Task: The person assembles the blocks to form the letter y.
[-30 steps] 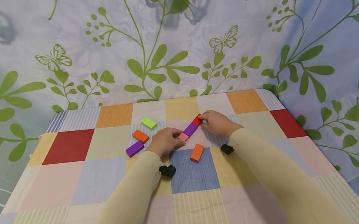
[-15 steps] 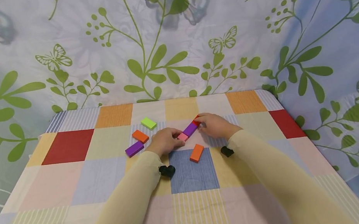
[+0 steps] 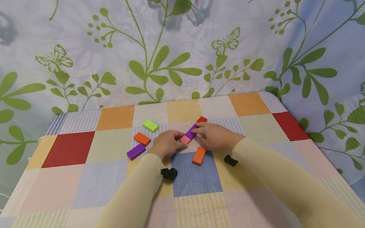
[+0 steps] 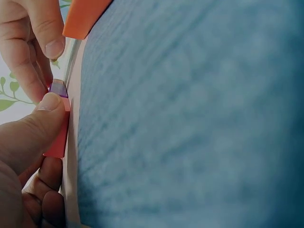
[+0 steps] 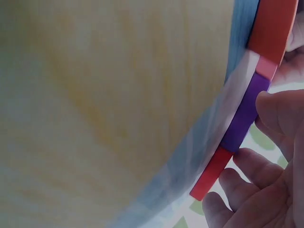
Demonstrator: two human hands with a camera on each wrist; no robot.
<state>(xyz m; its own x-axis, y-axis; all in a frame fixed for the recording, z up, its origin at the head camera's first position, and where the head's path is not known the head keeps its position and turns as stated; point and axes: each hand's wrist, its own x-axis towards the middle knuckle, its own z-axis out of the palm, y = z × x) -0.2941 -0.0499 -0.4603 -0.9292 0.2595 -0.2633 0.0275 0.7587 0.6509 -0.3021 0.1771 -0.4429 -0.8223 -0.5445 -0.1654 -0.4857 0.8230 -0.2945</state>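
Currently, head view, left hand (image 3: 166, 144): fingers pinch pink block (image 3: 185, 140), flat on the cloth-covered desk (image 3: 203, 222).
Right hand (image 3: 217, 136): fingers over inner purple block (image 3: 190, 132), which abuts pink; red block (image 3: 201, 119) sticks out past fingers, far side.
Near orange block (image 3: 199, 156): just nearside of right fingers; contact unclear.
Strays: outer purple block (image 3: 136, 151), far orange block (image 3: 142, 138), green block (image 3: 150, 126), all left of left fingers.
Left wrist view, grip: thumb on pink block, purple just beyond thumb tip; other fingers partly hidden.
Right wrist view, fingers: loosely bent, spread along purple and red, thumb at purple's edge; no pinch visible.
Handling: probably light, rigid, smooth, a bit slippery, not fragile.
Hold: long sides, mid-length, thumb opposing fingers.
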